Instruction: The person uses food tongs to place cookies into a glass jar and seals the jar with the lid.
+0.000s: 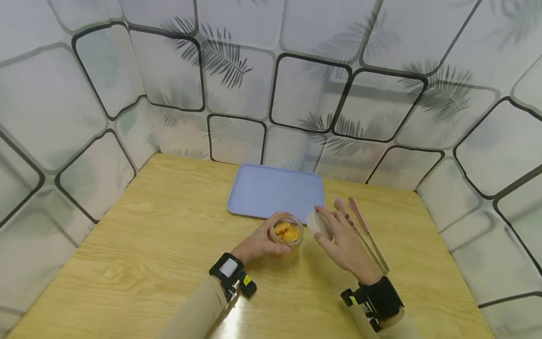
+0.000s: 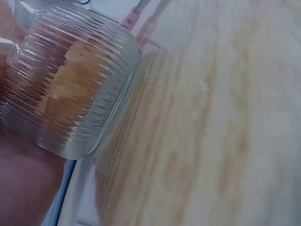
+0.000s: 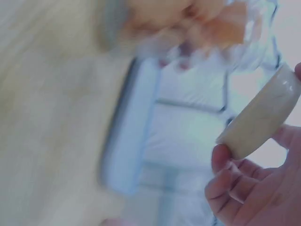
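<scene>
A ribbed clear glass jar [image 1: 286, 231] holds orange chunks [image 1: 286, 231], and its mouth is uncovered. My left hand [image 1: 263, 241] grips the jar from the left side, thumb across its front. In the left wrist view the ribbed wall of the jar [image 2: 70, 84] fills the upper left, with the orange pieces showing through. To the right of the jar, my right hand [image 1: 343, 240] holds a whitish round lid [image 1: 318, 225] by its edge, tilted and apart from the jar. The right wrist view shows the lid [image 3: 263, 115] pinched between thumb and fingers.
A blue rectangular tray [image 1: 275, 190] lies behind the jar on the wood-grain table [image 1: 148, 235]. Two pink-handled metal utensils [image 1: 368, 230] lie to the right, partly behind my right hand. A patterned curtain [image 1: 237, 94] encloses the back and sides.
</scene>
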Tool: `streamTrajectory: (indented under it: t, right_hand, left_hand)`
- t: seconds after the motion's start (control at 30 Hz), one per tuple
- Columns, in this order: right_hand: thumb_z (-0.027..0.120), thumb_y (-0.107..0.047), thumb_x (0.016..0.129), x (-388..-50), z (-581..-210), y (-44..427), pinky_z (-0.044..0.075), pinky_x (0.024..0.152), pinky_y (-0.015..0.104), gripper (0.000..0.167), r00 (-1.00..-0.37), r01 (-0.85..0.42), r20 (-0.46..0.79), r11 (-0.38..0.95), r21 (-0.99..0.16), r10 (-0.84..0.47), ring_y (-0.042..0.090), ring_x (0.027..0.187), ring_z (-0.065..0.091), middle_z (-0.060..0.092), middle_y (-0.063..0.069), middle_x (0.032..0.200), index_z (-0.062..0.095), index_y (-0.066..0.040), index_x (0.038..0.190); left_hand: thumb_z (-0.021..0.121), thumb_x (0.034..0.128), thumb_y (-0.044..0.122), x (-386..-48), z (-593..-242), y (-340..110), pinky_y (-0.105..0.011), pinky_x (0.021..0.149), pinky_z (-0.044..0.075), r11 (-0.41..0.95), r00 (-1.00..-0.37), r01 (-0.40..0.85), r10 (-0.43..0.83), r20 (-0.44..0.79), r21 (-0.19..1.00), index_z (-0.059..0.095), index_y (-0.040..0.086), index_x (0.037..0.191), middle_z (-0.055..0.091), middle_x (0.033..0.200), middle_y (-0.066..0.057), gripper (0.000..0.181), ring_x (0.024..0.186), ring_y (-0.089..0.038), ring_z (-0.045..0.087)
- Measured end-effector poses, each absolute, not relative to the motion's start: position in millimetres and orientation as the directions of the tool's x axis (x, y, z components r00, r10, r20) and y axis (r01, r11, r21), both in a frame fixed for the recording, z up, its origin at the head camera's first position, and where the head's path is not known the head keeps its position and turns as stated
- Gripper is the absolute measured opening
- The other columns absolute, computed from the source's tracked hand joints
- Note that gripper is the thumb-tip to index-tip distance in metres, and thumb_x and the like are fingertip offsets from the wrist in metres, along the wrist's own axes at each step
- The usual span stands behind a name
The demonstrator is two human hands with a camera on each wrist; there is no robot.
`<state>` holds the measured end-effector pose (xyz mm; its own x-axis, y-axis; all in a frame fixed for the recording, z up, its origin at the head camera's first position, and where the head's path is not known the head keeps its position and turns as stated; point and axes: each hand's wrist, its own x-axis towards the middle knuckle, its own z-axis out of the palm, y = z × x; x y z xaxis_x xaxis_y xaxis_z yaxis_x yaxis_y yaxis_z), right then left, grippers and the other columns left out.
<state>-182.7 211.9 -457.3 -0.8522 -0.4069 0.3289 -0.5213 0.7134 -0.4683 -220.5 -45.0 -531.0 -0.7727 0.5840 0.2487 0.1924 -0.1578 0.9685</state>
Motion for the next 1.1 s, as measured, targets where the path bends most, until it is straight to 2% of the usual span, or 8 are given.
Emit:
streamTrajectory:
  t: [0.13, 0.23, 0.37, 0.5, 0.63, 0.83, 0.97, 1.1]
  right_hand:
    - [0.064, -0.024, 0.094, -184, -438, 188, 0.047, 0.067, 0.029, 0.064, -0.777, -0.628, 0.372, 0.671, -0.395, -0.508, 0.015, 0.086, 0.053, 0.055, 0.013, 0.127, 0.044, -0.021, 0.154]
    - [0.064, -0.029, 0.09, -188, -432, 172, 0.047, 0.066, 0.026, 0.065, -0.721, -0.689, 0.38, 0.656, -0.309, -0.579, 0.012, 0.082, 0.053, 0.056, 0.012, 0.123, 0.048, -0.022, 0.152]
    - [0.063, -0.035, 0.085, -189, -433, 162, 0.045, 0.07, 0.031, 0.066, -0.681, -0.722, 0.385, 0.659, -0.21, -0.623, 0.014, 0.08, 0.052, 0.057, 0.012, 0.117, 0.054, -0.022, 0.148]
    - [0.063, -0.04, 0.083, -188, -432, 157, 0.045, 0.074, 0.037, 0.065, -0.673, -0.724, 0.38, 0.67, -0.164, -0.635, 0.018, 0.086, 0.054, 0.057, 0.011, 0.114, 0.057, -0.024, 0.145]
    - [0.063, -0.045, 0.081, -189, -429, 153, 0.044, 0.072, 0.036, 0.065, -0.662, -0.729, 0.373, 0.673, -0.122, -0.65, 0.019, 0.088, 0.055, 0.057, 0.01, 0.114, 0.058, -0.026, 0.143]
    - [0.061, -0.048, 0.081, -191, -423, 151, 0.045, 0.073, 0.038, 0.065, -0.651, -0.742, 0.326, 0.666, -0.08, -0.686, 0.022, 0.093, 0.058, 0.058, 0.011, 0.119, 0.058, -0.029, 0.144]
    - [0.061, -0.052, 0.082, -192, -421, 150, 0.048, 0.075, 0.041, 0.066, -0.651, -0.743, 0.293, 0.668, -0.051, -0.701, 0.026, 0.097, 0.06, 0.058, 0.012, 0.123, 0.056, -0.031, 0.145]
    - [0.062, -0.053, 0.083, -190, -421, 148, 0.049, 0.074, 0.039, 0.065, -0.656, -0.738, 0.293, 0.672, -0.056, -0.696, 0.024, 0.092, 0.059, 0.058, 0.012, 0.118, 0.058, -0.027, 0.143]
  left_hand:
    - [0.085, 0.0821, 0.02, -220, -529, -46, -0.039, 0.112, 0.037, -0.165, -0.77, 0.157, 0.597, 0.225, 0.974, 0.041, 0.018, 0.15, 0.052, 0.142, -0.005, 0.081, 0.128, -0.02, 0.049]
    - [0.083, 0.0832, 0.018, -221, -527, -47, -0.038, 0.104, 0.042, -0.167, -0.768, 0.129, 0.607, 0.205, 0.978, 0.039, 0.015, 0.15, 0.051, 0.136, -0.008, 0.08, 0.121, -0.02, 0.049]
    - [0.083, 0.0836, 0.02, -220, -529, -45, -0.036, 0.102, 0.044, -0.151, -0.772, 0.116, 0.608, 0.185, 0.982, 0.032, 0.01, 0.155, 0.05, 0.133, -0.014, 0.089, 0.117, -0.02, 0.05]
    - [0.083, 0.0838, 0.022, -218, -531, -46, -0.034, 0.105, 0.042, -0.138, -0.781, 0.114, 0.6, 0.175, 0.984, 0.028, 0.008, 0.158, 0.048, 0.137, -0.019, 0.093, 0.12, -0.02, 0.048]
    - [0.084, 0.0835, 0.031, -219, -530, -48, -0.034, 0.108, 0.04, -0.141, -0.781, 0.128, 0.596, 0.188, 0.982, 0.029, 0.007, 0.157, 0.047, 0.141, -0.02, 0.095, 0.123, -0.02, 0.048]
    - [0.085, 0.0827, 0.036, -220, -530, -48, -0.033, 0.11, 0.039, -0.138, -0.778, 0.125, 0.6, 0.184, 0.982, 0.025, 0.004, 0.158, 0.044, 0.146, -0.024, 0.102, 0.128, -0.024, 0.047]
    - [0.085, 0.0807, 0.047, -218, -529, -49, -0.034, 0.111, 0.038, -0.125, -0.776, 0.123, 0.607, 0.174, 0.985, 0.021, 0.004, 0.159, 0.041, 0.15, -0.025, 0.11, 0.132, -0.028, 0.045]
    - [0.085, 0.0811, 0.046, -218, -528, -49, -0.034, 0.112, 0.037, -0.117, -0.774, 0.131, 0.608, 0.175, 0.984, 0.022, 0.003, 0.159, 0.041, 0.15, -0.026, 0.109, 0.133, -0.029, 0.045]
